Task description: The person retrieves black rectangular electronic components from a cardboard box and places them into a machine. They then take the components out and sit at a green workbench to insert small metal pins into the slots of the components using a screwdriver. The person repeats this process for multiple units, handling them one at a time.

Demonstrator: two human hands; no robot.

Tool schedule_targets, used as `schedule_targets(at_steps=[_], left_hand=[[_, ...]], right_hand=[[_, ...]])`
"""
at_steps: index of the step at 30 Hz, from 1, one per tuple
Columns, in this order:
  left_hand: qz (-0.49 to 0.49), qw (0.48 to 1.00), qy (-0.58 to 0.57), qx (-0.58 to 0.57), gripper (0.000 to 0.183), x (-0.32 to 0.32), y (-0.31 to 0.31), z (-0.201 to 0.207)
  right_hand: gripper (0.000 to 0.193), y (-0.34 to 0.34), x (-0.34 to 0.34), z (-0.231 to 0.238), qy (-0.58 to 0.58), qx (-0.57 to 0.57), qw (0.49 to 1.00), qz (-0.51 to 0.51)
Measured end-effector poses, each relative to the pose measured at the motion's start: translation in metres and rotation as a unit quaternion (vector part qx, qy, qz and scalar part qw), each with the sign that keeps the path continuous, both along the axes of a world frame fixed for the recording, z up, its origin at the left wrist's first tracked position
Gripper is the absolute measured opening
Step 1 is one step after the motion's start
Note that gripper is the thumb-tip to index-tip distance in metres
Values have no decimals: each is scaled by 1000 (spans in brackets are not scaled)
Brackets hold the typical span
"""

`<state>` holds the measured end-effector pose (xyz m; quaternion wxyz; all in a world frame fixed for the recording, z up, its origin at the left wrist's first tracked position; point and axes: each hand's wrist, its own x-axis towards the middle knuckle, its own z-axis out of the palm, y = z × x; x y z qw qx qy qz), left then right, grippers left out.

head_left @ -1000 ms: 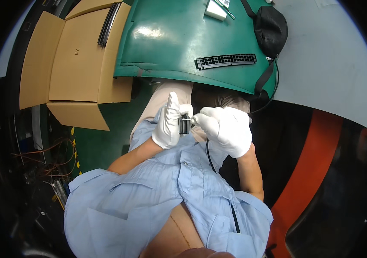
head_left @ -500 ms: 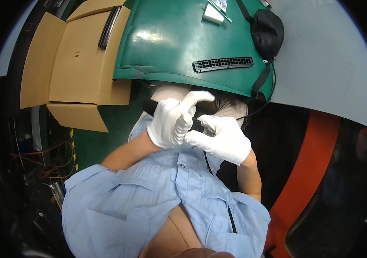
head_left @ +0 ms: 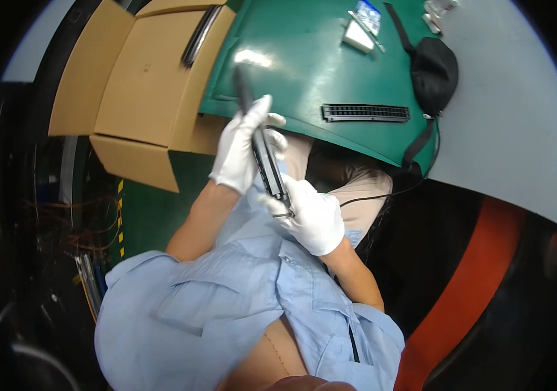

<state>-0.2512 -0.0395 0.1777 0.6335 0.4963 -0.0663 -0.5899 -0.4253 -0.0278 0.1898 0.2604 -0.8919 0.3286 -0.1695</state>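
Both my hands wear white gloves and hold one long, narrow black strip (head_left: 262, 153) between them, raised in front of my chest. My left hand (head_left: 242, 146) grips its upper half, where the strip points up over the green table (head_left: 304, 72). My right hand (head_left: 311, 215) pinches its lower end. A similar black slotted strip (head_left: 365, 113) lies flat on the green table, just right of my hands.
An open cardboard box (head_left: 141, 85) with another dark strip (head_left: 199, 36) on its edge stands at the table's left. A black pouch with a strap (head_left: 433, 68) and small white packets (head_left: 360, 29) lie at the back right. Loose wires (head_left: 76, 221) are on the floor at left; an orange bar (head_left: 480, 274) runs at right.
My hands have lifted from my lap toward the table. The long black strip is now held upright between them, with my left hand high on it.
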Motion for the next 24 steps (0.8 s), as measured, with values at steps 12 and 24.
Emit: schedule_targets(at_steps=[12, 24], left_hand=[[-128, 988, -75, 38, 36, -10, 1, -16], [-104, 992, -61, 23, 35, -5, -4, -24]], right_hand=[[20, -35, -6, -15, -114, -104, 986, 55], [30, 6, -25, -11, -110, -68, 982, 135]])
